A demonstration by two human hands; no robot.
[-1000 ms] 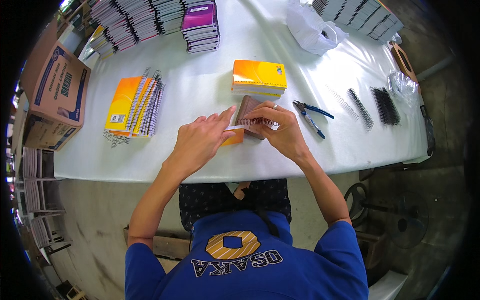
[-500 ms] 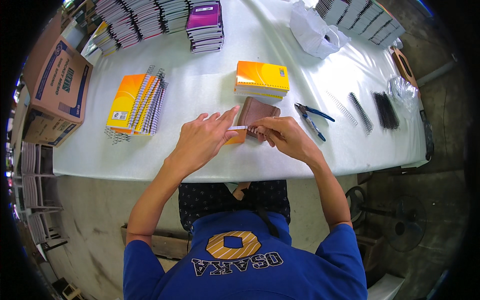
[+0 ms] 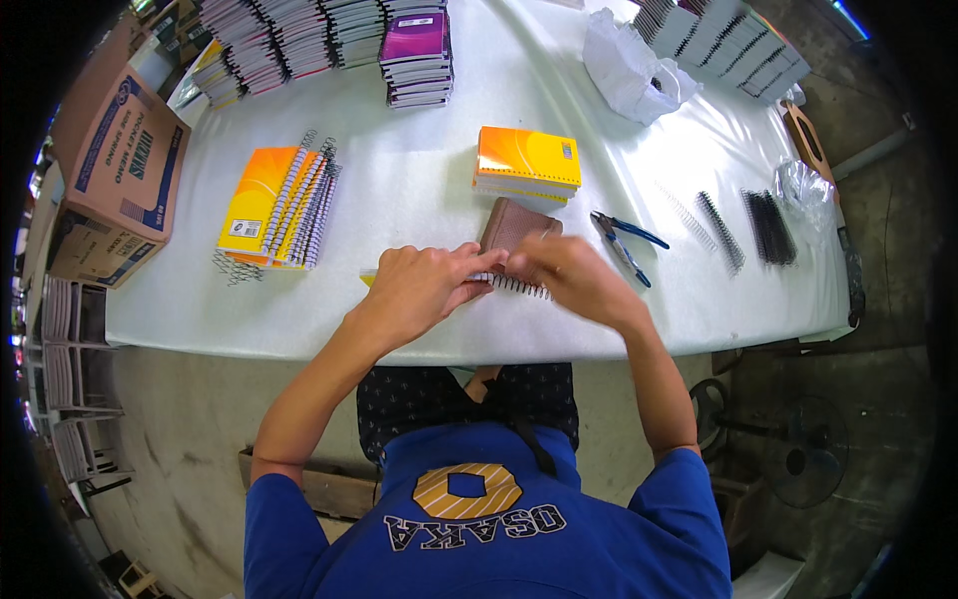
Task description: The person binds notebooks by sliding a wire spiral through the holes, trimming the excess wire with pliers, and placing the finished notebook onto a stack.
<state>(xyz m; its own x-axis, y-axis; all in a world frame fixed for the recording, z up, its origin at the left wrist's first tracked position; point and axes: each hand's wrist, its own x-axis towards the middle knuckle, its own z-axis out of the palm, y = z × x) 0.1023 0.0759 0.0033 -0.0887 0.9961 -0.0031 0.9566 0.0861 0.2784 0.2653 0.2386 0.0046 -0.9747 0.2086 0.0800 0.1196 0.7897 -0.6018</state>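
Note:
My left hand (image 3: 424, 285) is closed on a small notebook (image 3: 368, 278), mostly hidden beneath it; a yellow corner shows at the left. A dark wire spiral coil (image 3: 521, 288) sticks out to the right from under its fingertips. Just above that coil is my right hand (image 3: 577, 280), its fingers smeared by motion, so I cannot tell whether they grip anything. Behind both hands a brown, leather-like block (image 3: 514, 225) rests on the table. Farther back lies a stack of yellow-orange notebooks (image 3: 527, 160) with punched holes along the near edge.
Blue-handled pliers (image 3: 624, 245) lie right of the block, with loose spiral coils (image 3: 718, 232) beyond. Notebooks with coils (image 3: 264, 215) lie at left beside a cardboard box (image 3: 125, 170). A purple-topped stack (image 3: 416, 60) and a white plastic bag (image 3: 634, 70) stand farther back.
The coil now extends well to the right of my left hand, where the right hand pinched near the notebook's edge before. My right hand has shifted slightly right and is blurred.

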